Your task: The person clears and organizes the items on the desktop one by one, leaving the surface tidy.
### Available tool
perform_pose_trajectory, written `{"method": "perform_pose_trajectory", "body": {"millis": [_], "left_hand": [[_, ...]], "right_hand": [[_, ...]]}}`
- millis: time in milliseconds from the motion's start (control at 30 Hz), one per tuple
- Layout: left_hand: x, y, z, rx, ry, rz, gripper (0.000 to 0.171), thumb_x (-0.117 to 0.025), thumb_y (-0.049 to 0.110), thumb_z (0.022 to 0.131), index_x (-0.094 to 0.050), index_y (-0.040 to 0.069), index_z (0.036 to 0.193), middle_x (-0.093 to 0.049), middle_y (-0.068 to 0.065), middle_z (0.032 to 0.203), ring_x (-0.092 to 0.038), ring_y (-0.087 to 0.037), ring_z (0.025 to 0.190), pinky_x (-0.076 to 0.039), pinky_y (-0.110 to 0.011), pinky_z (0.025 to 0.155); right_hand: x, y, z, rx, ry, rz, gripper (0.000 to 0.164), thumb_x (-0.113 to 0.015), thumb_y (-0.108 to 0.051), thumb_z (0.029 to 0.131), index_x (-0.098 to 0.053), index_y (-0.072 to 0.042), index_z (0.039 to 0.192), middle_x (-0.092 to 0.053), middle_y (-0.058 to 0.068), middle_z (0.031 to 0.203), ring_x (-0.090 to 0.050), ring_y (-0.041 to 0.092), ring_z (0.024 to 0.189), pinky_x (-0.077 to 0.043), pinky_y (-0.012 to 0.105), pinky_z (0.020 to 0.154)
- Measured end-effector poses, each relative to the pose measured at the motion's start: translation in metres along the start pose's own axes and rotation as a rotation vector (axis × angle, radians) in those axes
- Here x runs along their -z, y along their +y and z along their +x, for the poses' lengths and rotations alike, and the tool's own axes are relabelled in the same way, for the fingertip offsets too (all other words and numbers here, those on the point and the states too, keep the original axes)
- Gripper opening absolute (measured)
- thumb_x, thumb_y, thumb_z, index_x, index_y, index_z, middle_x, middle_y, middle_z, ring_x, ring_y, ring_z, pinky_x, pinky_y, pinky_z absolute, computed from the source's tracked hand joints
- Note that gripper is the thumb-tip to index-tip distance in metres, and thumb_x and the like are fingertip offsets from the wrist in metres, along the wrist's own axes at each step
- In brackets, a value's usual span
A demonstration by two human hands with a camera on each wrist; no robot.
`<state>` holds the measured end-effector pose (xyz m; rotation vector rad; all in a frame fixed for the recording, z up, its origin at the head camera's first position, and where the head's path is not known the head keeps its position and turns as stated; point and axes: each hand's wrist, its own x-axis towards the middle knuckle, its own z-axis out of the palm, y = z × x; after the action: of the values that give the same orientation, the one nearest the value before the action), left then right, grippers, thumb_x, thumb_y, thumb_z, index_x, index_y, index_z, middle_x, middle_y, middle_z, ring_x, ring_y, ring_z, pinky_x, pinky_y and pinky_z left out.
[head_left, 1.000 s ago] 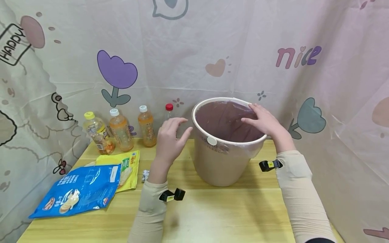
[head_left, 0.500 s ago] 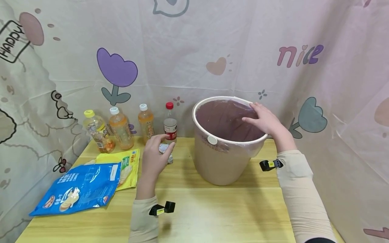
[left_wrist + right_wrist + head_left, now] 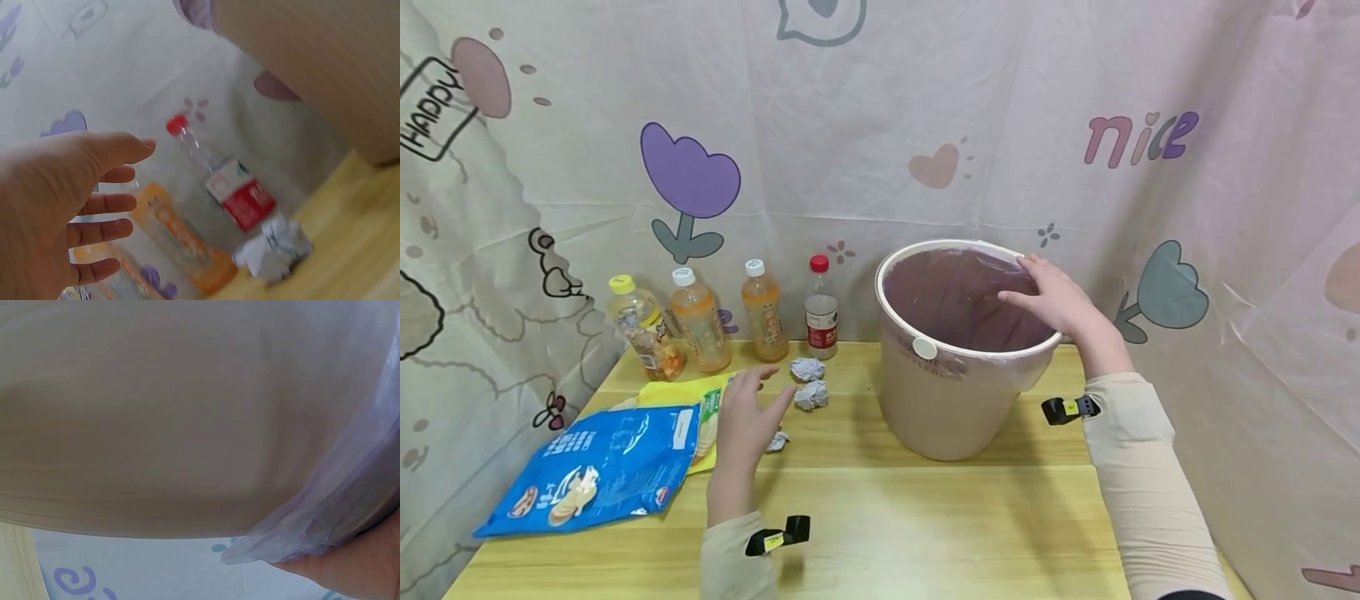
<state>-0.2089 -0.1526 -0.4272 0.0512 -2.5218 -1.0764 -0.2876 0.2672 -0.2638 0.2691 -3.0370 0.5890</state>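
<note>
My left hand [image 3: 747, 417] hovers over the table by the yellow snack bag [image 3: 707, 437], fingers spread and holding nothing. Close to it lie three crumpled paper balls: one farther back [image 3: 807, 369], a middle one [image 3: 811, 396] and a near one [image 3: 777, 442], partly hidden behind the hand. In the left wrist view its fingers [image 3: 109, 232] are loosely bent, apart from the red-capped bottle [image 3: 240, 194]. My right hand [image 3: 1052, 296] rests on the right rim of the beige trash bin [image 3: 951, 412], thumb over the opening. A clear plastic liner [image 3: 294, 537] folds over the rim.
A blue snack bag [image 3: 602, 467] overlaps the yellow one at left. Along the back stand a yellow-capped bottle [image 3: 643, 333], two white-capped orange bottles [image 3: 702, 325] and the red-capped bottle. A printed cloth [image 3: 850, 125] hangs behind the wooden table [image 3: 925, 533].
My left hand has moved left and toward me, away from the bin, uncovering the red-capped bottle and the paper balls. The right hand has stayed on the rim.
</note>
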Motion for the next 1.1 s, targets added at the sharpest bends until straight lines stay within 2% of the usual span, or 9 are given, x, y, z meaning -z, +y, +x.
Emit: {"method": "perform_pose_trajectory", "body": {"millis": [167,267,500,667,867,1100], "left_hand": [[-0.006,-0.021,-0.008,0.090,-0.096,0.071,0.053,-0.067,0.040,0.090,-0.055,0.011,0.132,-0.052,-0.019,0.135,-0.041,-0.042,0.127,-0.032,-0.062,0.104],[-0.011,-0.033,-0.011,0.138,-0.146,0.119,0.055,-0.067,0.042,0.089,-0.053,0.012,0.134,-0.048,-0.020,0.141,-0.035,-0.043,0.131,-0.028,-0.064,0.105],[-0.017,-0.048,-0.012,0.194,-0.236,0.150,0.061,-0.069,0.038,0.087,-0.048,0.013,0.139,-0.036,-0.023,0.148,-0.022,-0.047,0.135,-0.018,-0.065,0.107],[-0.018,-0.057,-0.014,0.209,-0.270,0.164,0.062,-0.069,0.037,0.087,-0.048,0.011,0.139,-0.033,-0.024,0.149,-0.018,-0.048,0.136,-0.016,-0.065,0.105],[-0.021,-0.069,-0.015,0.189,-0.295,0.186,0.065,-0.073,0.038,0.083,-0.050,0.011,0.137,-0.036,-0.026,0.145,-0.020,-0.049,0.133,-0.014,-0.067,0.104],[-0.025,-0.071,-0.016,0.176,-0.346,0.231,0.066,-0.074,0.038,0.082,-0.051,0.012,0.137,-0.038,-0.025,0.144,-0.021,-0.048,0.130,-0.013,-0.069,0.104]], "right_hand": [[0.000,0.000,0.001,0.000,0.000,-0.006,0.081,-0.052,-0.050,0.095,-0.021,-0.006,0.155,-0.012,0.024,0.162,-0.009,0.043,0.150,-0.011,0.062,0.119],[0.000,0.000,0.003,0.004,0.002,-0.009,0.081,-0.052,-0.052,0.095,-0.021,-0.006,0.155,-0.012,0.024,0.162,-0.009,0.042,0.150,-0.011,0.062,0.119],[0.000,0.000,0.001,-0.007,0.004,-0.001,0.080,-0.052,-0.050,0.095,-0.020,-0.006,0.155,-0.012,0.023,0.162,-0.009,0.042,0.150,-0.011,0.062,0.119],[0.000,0.001,0.000,-0.006,0.006,0.001,0.081,-0.052,-0.050,0.095,-0.020,-0.006,0.155,-0.012,0.023,0.162,-0.009,0.042,0.150,-0.011,0.062,0.119],[0.000,0.002,0.001,-0.004,0.004,0.004,0.080,-0.052,-0.050,0.095,-0.020,-0.006,0.155,-0.012,0.023,0.162,-0.009,0.042,0.150,-0.011,0.062,0.119],[0.000,0.001,-0.001,-0.005,0.004,0.008,0.080,-0.052,-0.050,0.096,-0.020,-0.006,0.155,-0.012,0.023,0.162,-0.009,0.042,0.150,-0.011,0.062,0.119]]}}
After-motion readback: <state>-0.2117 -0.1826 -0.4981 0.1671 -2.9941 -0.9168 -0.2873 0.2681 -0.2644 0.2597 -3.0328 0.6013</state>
